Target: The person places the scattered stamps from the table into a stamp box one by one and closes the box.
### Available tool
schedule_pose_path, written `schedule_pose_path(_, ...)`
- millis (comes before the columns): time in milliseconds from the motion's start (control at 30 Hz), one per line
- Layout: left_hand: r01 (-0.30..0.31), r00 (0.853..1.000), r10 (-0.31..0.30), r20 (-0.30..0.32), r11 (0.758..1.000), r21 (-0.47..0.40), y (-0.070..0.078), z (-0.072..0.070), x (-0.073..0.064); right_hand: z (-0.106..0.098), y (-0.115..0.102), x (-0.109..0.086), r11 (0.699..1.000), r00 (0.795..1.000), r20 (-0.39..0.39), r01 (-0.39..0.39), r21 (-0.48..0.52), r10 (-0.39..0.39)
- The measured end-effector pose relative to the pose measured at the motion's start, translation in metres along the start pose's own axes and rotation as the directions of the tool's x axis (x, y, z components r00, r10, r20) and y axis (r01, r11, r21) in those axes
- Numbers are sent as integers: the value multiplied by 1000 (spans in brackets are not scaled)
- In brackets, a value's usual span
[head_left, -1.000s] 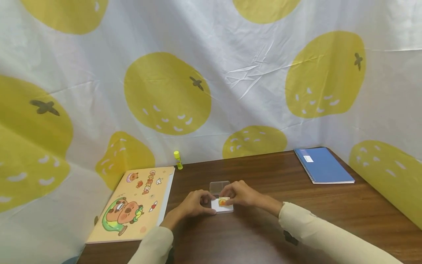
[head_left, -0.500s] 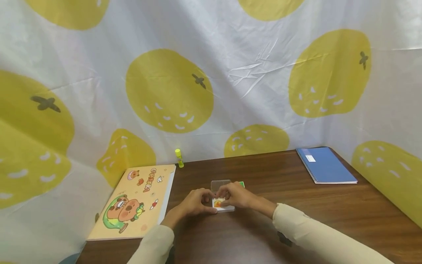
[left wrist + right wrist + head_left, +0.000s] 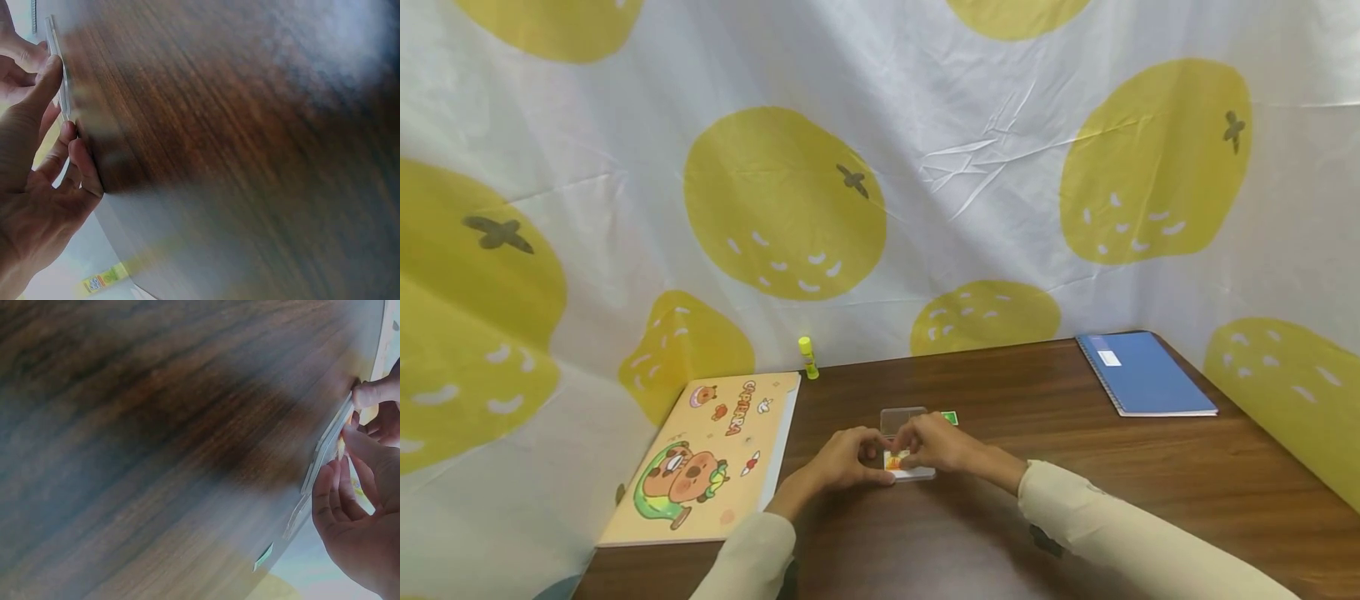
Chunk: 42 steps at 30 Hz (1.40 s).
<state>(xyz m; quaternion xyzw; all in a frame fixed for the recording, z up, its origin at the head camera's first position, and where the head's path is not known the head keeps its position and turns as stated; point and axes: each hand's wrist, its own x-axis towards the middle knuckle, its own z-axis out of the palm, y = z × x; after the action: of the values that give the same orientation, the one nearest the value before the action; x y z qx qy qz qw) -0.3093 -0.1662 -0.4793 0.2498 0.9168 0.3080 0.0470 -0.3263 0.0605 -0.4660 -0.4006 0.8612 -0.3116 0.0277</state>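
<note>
A shallow clear plastic case [image 3: 922, 475] with a white inside lies on the table, its transparent lid [image 3: 901, 420] folded back behind it. My left hand [image 3: 847, 460] holds the case at its left side, thumb along the near edge; the left wrist view shows this thumb on the case's edge [image 3: 61, 87]. Over the case's left part, my right hand [image 3: 936, 442] pinches a small card [image 3: 893, 461] with an orange and yellow print, partly hidden by the fingers. In the right wrist view the right hand's thumb and fingertips meet close over the case [image 3: 325, 447].
Just behind the right hand lies a small green card [image 3: 951, 417]. A large capybara-print booklet [image 3: 707, 458] covers the table's left side. A yellow glue stick [image 3: 808, 358] stands at the back edge, and a blue spiral notebook [image 3: 1150, 375] lies back right. Curtain [image 3: 910, 192] surrounds the table.
The right hand has carried the orange-printed card leftward over the white inside of the case. The green card has come into sight behind that hand. The left hand keeps its hold.
</note>
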Motion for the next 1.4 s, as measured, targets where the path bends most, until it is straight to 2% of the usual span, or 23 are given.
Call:
schedule_pose_path(333, -21, 1000, 21, -9, 1000, 22, 2, 0, 1, -1, -2, -3, 999, 1000, 5, 6, -50, -6)
schedule_pose_path(700, -35, 999, 35, -7, 999, 20, 1, 2, 1, 3, 0, -4, 999, 1000, 0, 2, -42, -2)
schedule_pose_path(1000, -23, 1000, 23, -3, 999, 25, 2, 2, 1, -3, -1, -6, 997, 1000, -6, 18, -68, -19)
schedule_pose_path(1133, -20, 1000, 20, -5, 999, 25, 2, 1, 1, -7, 2, -6, 999, 1000, 2, 10, -50, -10)
schedule_pose_path(1400, -25, 999, 25, -21, 999, 21, 2, 1, 0, -15, 15, -12, 995, 997, -56, 55, -78, -60)
